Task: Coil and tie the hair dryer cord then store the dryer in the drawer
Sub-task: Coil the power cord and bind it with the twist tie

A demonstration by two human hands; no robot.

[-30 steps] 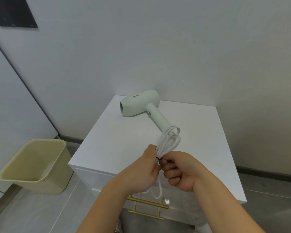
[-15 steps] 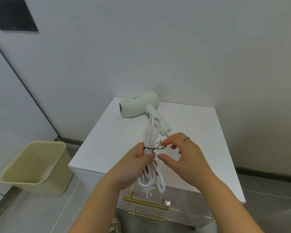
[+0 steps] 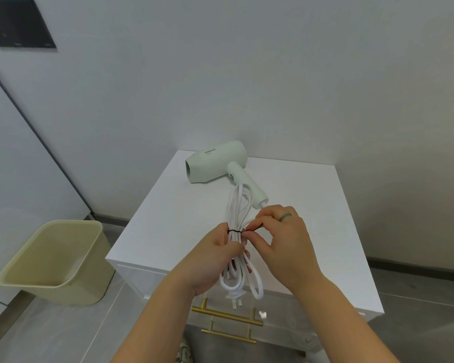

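Pinching the free end of a thin black tie (image 3: 252,228) between thumb and forefinger of the right hand (image 3: 286,247); other fingers loosely bent, one ring (image 3: 285,216) on one of them. Gripping the coiled cord (image 3: 237,205) mid-length with the left hand (image 3: 215,260), fingers curled round the bundle, thumb just below the tie. Tie wrapped once round the bundle's waist, right at the left thumb.

Cord: white, folded into a long bundle of several loops, held above the near half of the cabinet top (image 3: 184,205). Far loops reaching up beside the dryer handle, near loops hanging past the near edge. Plug (image 3: 235,297) dangling lowest, white, flat prongs pointing down.

Hair dryer (image 3: 215,161): pale green, lying on its side at the far edge of the top, nozzle facing left, handle angled near-right toward the hands.

Count: 1 dryer, 1 cord bundle, 1 tie, 1 plug, 2 gold bar handles (image 3: 226,314) on the drawer fronts below, 1 beige bin (image 3: 53,260) on the floor to the left, 1 dark wall panel (image 3: 19,22) far left.

Small dark lettering on the dryer barrel, too blurred to read.
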